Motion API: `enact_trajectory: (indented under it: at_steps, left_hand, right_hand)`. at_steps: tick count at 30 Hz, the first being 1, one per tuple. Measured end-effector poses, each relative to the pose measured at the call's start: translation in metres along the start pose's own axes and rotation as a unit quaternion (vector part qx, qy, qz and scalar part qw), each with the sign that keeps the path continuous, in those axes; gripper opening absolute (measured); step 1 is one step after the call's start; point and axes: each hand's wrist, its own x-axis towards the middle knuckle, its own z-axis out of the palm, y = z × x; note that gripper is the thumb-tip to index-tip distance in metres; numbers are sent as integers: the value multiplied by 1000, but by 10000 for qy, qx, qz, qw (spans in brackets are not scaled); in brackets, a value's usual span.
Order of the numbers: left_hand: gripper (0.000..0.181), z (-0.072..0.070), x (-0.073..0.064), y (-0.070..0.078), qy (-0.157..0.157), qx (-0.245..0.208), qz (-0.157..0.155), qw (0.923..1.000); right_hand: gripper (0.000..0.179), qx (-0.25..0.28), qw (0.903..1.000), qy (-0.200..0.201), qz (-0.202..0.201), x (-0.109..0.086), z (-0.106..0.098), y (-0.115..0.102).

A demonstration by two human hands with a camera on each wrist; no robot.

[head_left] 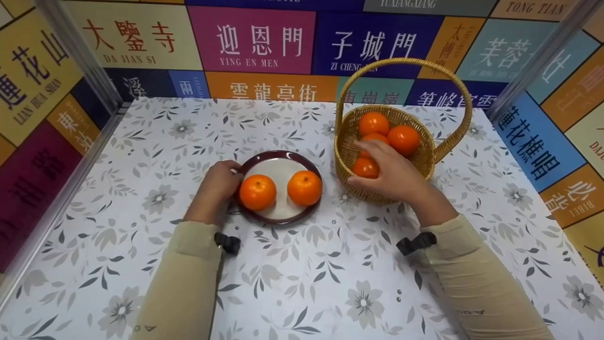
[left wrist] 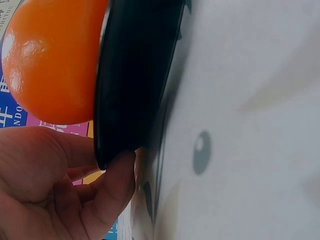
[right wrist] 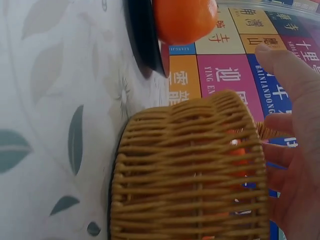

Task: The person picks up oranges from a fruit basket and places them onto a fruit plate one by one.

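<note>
A round plate point(head_left: 281, 215) with a dark red rim and pale middle carries two oranges point(head_left: 257, 192). My left hand point(head_left: 221, 182) pinches its left rim between thumb and fingers; the left wrist view shows the thumb and fingertips on either side of the edge point(left wrist: 115, 100). To the right, a wicker basket point(head_left: 349, 141) with a tall arched handle contains several oranges point(head_left: 404, 140). Over the basket's front rim reaches my right hand point(head_left: 394, 172), thumb and fingers spread around the near-left orange point(head_left: 364, 168). In the right wrist view the basket wall point(right wrist: 190, 175) hides most of the fruit.
A white tablecloth point(head_left: 302, 283) with grey leaves and flowers covers the table. Panels of coloured blocks with Chinese lettering point(head_left: 255, 42) stand behind and at both sides. The basket handle point(head_left: 406, 61) arches high above the fruit.
</note>
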Motion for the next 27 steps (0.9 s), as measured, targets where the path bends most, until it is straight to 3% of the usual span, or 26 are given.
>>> enact_trajectory:
  at_steps: [6,12,17,23,27]
  left_hand:
    - [30,1,-1,-1,5,-322,-44,9995]
    - [29,1,0,-2,37,-287,-10,9996]
    - [30,1,1,-2,31,-198,11,9998]
    - [32,0,1,-3,89,219,194,9995]
    - [31,-1,1,-2,56,180,186,9996]
  right_hand:
    - [91,42,9998,52,196,-3,0,14]
    - [93,17,9993,-44,367,-6,0,23]
    - [97,152,9982,-135,560,-7,-2,26]
    - [90,277,9973,-146,666,-7,-3,30]
    - [87,299,9961,-236,793,-5,-2,32]
